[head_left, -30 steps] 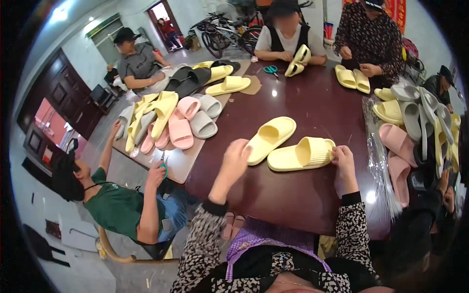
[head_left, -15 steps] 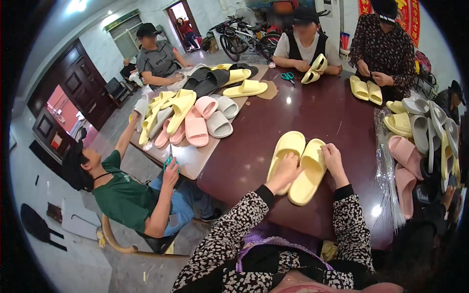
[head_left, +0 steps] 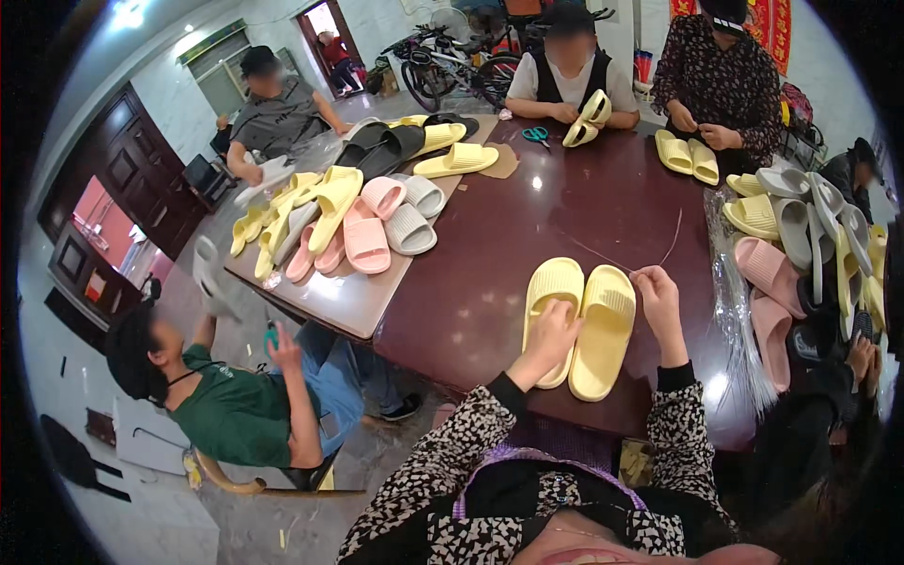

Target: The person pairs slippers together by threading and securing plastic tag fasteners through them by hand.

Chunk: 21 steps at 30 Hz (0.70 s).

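Observation:
Two pale yellow slippers lie side by side on the dark red table in front of me, toes pointing away. My left hand [head_left: 548, 341] is closed at the foot opening of the left slipper [head_left: 554, 281], fingertips partly hidden against it. Beside the right slipper [head_left: 604, 325], my right hand [head_left: 658, 294] pinches a thin, thread-like tie [head_left: 674, 240]. The tie curves up from my fingers, and another thin strand runs left over the slippers' toes. Whether it passes through the straps is hidden.
Yellow, pink, grey and black slippers [head_left: 367, 240] are heaped at left. More slippers [head_left: 772, 273] are piled at right, beside a bundle of thin clear ties [head_left: 733, 311]. Scissors [head_left: 535, 137] lie at the far edge. Several co-workers surround the table [head_left: 452, 311].
My right hand has moved right and slightly up from the right slipper, drawing the tie out. The slippers have straightened side by side. A co-worker at left has lifted a grey slipper off the heap.

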Each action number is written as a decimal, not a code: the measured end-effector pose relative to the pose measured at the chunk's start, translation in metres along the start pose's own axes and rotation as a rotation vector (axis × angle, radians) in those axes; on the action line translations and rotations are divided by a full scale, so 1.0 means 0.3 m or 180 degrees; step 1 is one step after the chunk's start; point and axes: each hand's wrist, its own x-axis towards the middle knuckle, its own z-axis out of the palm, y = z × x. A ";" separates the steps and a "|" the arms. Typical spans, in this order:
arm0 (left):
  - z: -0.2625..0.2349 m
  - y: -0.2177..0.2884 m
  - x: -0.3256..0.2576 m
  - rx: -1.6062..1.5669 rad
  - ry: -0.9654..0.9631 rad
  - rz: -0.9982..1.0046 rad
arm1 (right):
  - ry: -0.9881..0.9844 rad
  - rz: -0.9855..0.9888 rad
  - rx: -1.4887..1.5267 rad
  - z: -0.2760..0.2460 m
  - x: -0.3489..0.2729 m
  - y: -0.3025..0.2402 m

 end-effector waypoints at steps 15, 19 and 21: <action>-0.085 0.161 -0.072 -0.0066 0.0530 0.1120 | -0.0630 0.0079 -0.0179 0.062 -0.303 -0.208; -0.104 0.168 -0.111 -0.0132 0.0290 0.0847 | -0.0784 0.0199 -0.0134 0.065 -0.337 -0.212; -0.104 0.163 -0.131 -0.0127 0.0274 0.0836 | -0.0853 0.0236 -0.0099 0.069 -0.348 -0.214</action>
